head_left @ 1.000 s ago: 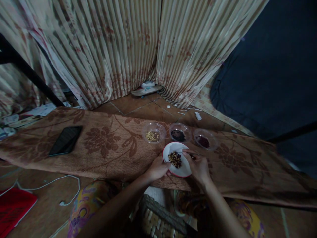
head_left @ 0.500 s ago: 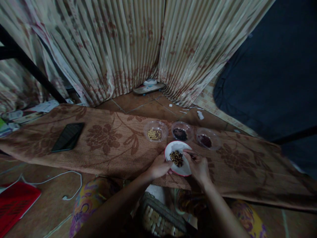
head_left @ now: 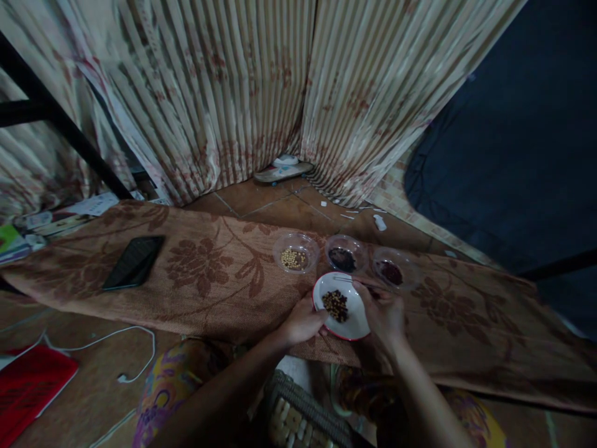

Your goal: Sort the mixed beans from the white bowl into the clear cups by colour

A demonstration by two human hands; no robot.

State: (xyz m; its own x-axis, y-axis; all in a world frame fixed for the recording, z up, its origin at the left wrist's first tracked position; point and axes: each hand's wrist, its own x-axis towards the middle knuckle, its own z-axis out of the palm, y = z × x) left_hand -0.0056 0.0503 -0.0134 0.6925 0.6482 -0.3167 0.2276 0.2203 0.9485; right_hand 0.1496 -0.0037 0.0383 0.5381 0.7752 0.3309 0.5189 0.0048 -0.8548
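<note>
A white bowl (head_left: 357,311) with a red rim tilts slightly over the near part of the cloth-covered table. Mixed yellow and dark beans (head_left: 335,305) lie in it. My left hand (head_left: 305,322) is closed on the bowl's left edge, thumb over the rim. In my right hand (head_left: 383,309), fingers pinch thin metal tweezers (head_left: 342,278), whose tips reach over the bowl's far side. Beyond the bowl stand three clear plastic cups: one with yellow beans (head_left: 293,259), one with black beans (head_left: 342,258), one with dark red beans (head_left: 390,272).
A dark phone (head_left: 134,262) lies at the left of the patterned brown tablecloth (head_left: 200,305). Striped curtains (head_left: 224,93) hang behind the table. Papers (head_left: 93,204) are at the far left. A white cable (head_left: 112,328) and a red item (head_left: 35,389) lie on the floor.
The tweezers have lifted from near the beans toward the bowl's far rim, and my right hand has shifted slightly right. My left hand keeps its hold. The whole view has shifted a little.
</note>
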